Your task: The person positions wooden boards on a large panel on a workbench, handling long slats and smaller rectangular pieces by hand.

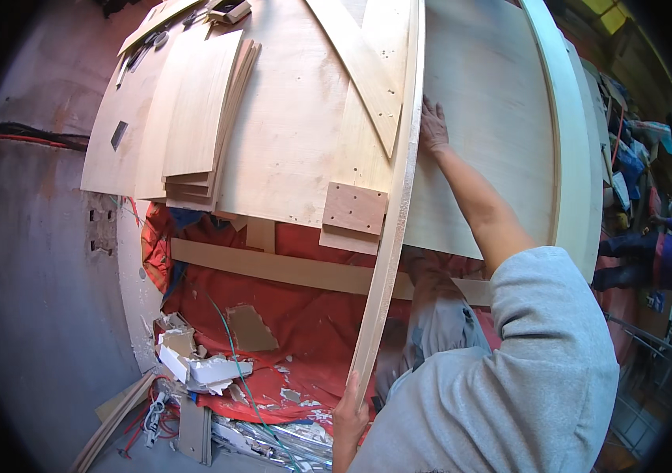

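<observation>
A long, narrow wooden board (403,205) runs front to back over a large plywood sheet (281,134), its near end sticking out past the sheet's edge. Low in the picture, my left hand (349,418) is closed round that near end, thumb up along its side. My right hand (433,126) reaches far forward and lies with outstretched fingers on the plywood, against the board's right side. Left of the board, a small reddish plywood block (354,208) with several screw holes sits on a wide strip. A slanting, pointed plank (363,79) lies beyond it.
Several thin panels (202,110) are stacked on the sheet's left part, with tools (147,49) behind. A pale beam (568,142) borders the right. Below lie a red tarp (312,331), a crossbar (288,265) and broken board scraps (194,363). A grey wall (44,276) stands left.
</observation>
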Available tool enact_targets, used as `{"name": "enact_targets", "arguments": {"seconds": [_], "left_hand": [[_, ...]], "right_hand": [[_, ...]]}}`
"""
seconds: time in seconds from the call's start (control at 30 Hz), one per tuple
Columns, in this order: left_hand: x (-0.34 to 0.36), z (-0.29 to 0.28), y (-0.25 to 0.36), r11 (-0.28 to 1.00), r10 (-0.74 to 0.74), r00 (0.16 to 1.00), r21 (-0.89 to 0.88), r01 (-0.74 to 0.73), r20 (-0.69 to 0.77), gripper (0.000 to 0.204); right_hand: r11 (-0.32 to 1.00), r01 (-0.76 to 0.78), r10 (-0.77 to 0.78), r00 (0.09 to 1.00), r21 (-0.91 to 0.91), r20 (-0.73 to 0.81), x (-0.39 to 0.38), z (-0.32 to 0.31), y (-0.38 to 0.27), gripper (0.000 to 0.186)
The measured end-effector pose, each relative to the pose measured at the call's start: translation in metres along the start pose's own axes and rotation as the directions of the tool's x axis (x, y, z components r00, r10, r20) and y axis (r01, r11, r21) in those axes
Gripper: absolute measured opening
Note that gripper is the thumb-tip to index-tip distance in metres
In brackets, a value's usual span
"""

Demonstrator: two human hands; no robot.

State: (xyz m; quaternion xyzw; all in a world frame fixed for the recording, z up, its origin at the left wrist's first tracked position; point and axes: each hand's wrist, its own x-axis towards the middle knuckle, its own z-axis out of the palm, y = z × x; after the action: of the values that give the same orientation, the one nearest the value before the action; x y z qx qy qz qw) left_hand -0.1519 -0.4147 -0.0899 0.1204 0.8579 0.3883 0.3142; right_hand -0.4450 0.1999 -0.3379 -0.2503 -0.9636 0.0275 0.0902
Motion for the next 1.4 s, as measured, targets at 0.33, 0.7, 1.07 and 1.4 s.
{"name": "enact_targets", "arguments": {"seconds": [0.33,0.7,1.07,1.4], "left_hand": [[-0.041,-0.011,-0.003,0.992,-0.127,0.991,0.030,0.126,0.051,0.072],[0.214,0.033,0.159,0.944,0.210,0.978,0.260,-0.205,0.007,0.083],[0.395,0.070,0.243,0.933,0.226,0.974,0.293,-0.209,-0.027,0.055],[0.338,0.064,0.202,0.941,0.291,0.953,0.205,-0.269,-0.082,0.055]], "right_hand": [[0.999,-0.016,0.018,0.999,0.052,-0.044,-0.001,-0.013,-0.007,0.059],[0.982,0.002,0.018,0.994,0.190,-0.106,0.001,-0.033,-0.019,0.057],[0.990,0.028,-0.021,0.998,0.139,-0.054,0.054,0.001,0.013,0.065],[0.990,0.121,-0.121,0.993,0.073,0.000,0.028,0.024,0.029,0.071]]}}
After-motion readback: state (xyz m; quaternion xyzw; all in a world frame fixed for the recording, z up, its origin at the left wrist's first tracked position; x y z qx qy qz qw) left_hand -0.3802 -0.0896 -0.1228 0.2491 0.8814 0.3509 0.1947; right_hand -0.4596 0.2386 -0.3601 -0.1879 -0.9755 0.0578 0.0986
